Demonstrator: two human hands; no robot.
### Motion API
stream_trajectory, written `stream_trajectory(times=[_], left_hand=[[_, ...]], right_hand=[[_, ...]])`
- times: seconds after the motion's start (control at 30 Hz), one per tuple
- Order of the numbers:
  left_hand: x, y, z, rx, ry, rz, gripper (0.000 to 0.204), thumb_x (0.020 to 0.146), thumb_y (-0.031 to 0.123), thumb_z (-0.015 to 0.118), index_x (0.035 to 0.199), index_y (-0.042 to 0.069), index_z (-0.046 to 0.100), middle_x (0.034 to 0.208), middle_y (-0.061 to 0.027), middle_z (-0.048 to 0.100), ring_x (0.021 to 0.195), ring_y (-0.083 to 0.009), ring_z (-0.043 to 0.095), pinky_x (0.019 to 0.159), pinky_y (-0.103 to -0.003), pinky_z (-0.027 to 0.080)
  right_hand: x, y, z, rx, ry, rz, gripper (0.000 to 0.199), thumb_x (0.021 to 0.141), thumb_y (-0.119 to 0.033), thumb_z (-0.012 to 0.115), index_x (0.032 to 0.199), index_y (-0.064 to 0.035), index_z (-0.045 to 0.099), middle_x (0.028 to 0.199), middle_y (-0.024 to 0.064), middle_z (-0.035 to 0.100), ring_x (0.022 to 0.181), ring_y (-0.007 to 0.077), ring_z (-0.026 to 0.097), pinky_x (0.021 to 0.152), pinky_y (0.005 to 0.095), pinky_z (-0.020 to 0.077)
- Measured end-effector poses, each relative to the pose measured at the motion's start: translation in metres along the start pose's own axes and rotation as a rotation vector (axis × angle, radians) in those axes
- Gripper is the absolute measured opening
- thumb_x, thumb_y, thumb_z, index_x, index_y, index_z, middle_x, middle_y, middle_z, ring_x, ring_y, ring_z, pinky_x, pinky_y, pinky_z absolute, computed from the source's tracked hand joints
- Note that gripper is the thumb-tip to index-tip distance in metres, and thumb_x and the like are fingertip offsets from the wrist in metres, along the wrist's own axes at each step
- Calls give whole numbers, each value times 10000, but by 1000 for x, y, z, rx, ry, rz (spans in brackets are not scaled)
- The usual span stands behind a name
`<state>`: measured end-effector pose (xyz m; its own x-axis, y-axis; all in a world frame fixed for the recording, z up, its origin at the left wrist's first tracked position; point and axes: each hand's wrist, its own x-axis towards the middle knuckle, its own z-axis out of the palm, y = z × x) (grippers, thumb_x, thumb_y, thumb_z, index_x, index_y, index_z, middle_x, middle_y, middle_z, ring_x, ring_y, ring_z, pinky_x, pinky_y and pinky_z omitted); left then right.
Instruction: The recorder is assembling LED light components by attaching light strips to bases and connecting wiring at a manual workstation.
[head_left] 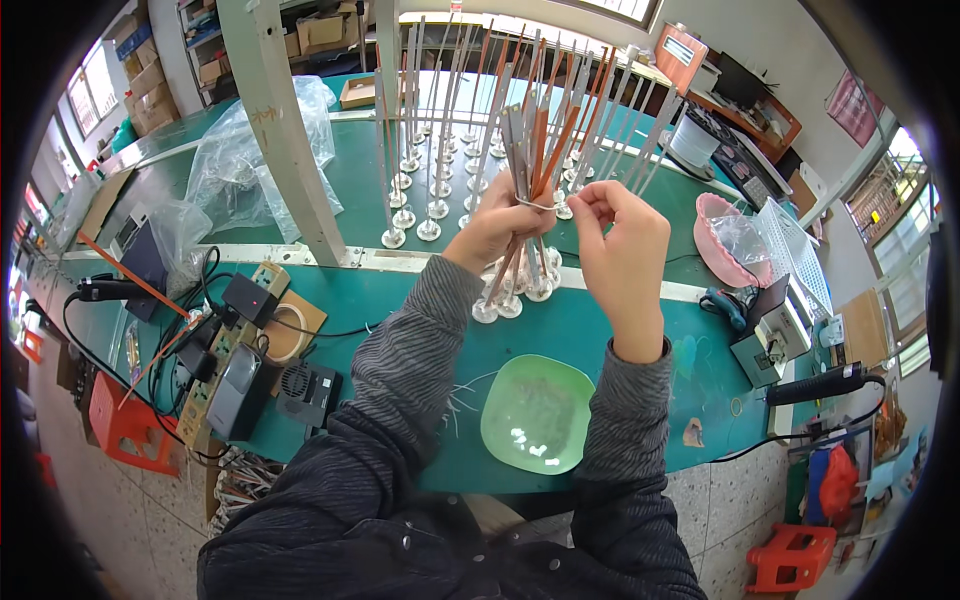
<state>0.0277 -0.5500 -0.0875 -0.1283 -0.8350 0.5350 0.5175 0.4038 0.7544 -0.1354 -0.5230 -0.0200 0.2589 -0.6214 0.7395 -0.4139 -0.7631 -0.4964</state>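
Note:
My left hand [495,222] is closed round a bundle of thin metal rods [538,150], some silvery and some copper-brown, held upright above the green table. Round discs [510,303] cluster at the bundle's lower end. A thin whitish tie [535,204] loops round the rods just above my left fingers. Close on the right of it, my right hand [625,245] is raised with thumb and fingertips pinched together. What lies in that pinch is too small to make out. Behind the bundle stand several more upright rods with round silvery bases [429,230].
A green plastic dish [538,412] lies in front of me, with thin white strands [460,396] beside it. Power strips and adapters [245,365] crowd the left. At right are a pink basin [722,245], a metal box [775,335] and a black-handled tool [818,385]. A pale post [285,130] rises left.

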Motion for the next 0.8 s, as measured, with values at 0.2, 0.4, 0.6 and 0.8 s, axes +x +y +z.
stream_trajectory(times=[0.2, 0.4, 0.6, 0.8], left_hand=[[-1, 8, 14, -40, 208, -148, 200, 909, 242, 650, 860, 102, 516, 606, 61, 388, 500, -38, 353, 461, -221, 265], [-2, 11, 13, -3, 110, -198, 189, 958, 259, 616, 888, 103, 536, 597, 70, 380, 484, -27, 332, 458, -217, 265], [3, 3, 11, -29, 24, -117, 174, 980, 233, 580, 920, 70, 572, 567, 56, 383, 461, -42, 322, 428, -220, 216], [6, -1, 12, 134, 194, -54, 200, 967, 243, 608, 930, 47, 597, 551, 38, 444, 428, -49, 378, 401, -223, 257]], right_hand=[[2, 13, 3, -17, -155, 100, 121, 833, -80, 687, 853, 33, 650, 743, 114, 671, 653, 161, 624, 634, 276, 487], [5, 37, 14, 124, 20, 53, 136, 851, -69, 657, 944, 21, 697, 869, 131, 696, 735, 200, 664, 665, 301, 504], [0, 39, 18, 58, -103, 23, 116, 834, -26, 638, 911, 12, 716, 793, 139, 664, 686, 264, 647, 639, 350, 494], [-2, 31, 14, -108, -92, -192, 88, 814, -40, 656, 856, 16, 709, 772, 161, 649, 677, 323, 635, 625, 381, 494]])
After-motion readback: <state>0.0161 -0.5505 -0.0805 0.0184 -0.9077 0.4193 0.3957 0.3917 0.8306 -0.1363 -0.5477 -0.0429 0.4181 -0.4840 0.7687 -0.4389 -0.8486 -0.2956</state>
